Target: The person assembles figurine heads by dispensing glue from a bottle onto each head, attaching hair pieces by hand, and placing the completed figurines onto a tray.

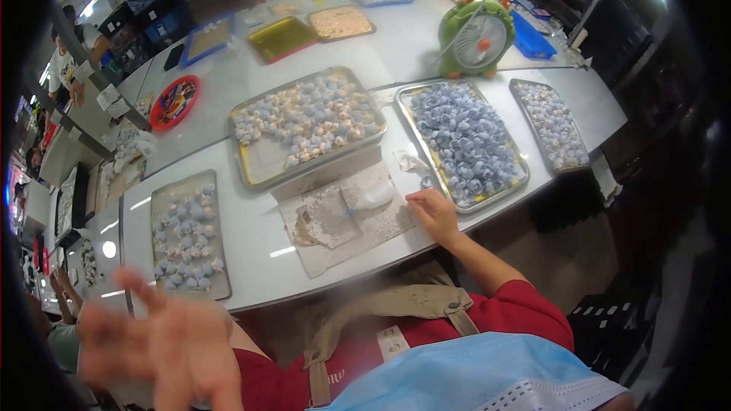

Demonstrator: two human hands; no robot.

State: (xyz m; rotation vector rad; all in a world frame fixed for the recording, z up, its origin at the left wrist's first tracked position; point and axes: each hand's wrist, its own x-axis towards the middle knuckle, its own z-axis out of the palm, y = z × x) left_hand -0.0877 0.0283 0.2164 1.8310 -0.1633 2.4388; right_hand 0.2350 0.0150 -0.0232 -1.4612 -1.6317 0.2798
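Right hand (434, 213) rests fingers-down, holding nothing, on the white table (251, 236) at the near corner of the tray of blue pieces (464, 141), beside the stained work mat (343, 221). Left hand (164, 342) is raised, blurred, fingers spread, empty. Best to steady it and reach with fingertips only, so neighbouring pieces stay put.

Shiny metal trays (250, 175), glossy white table (251, 236) — stained matt cardboard (335, 221)
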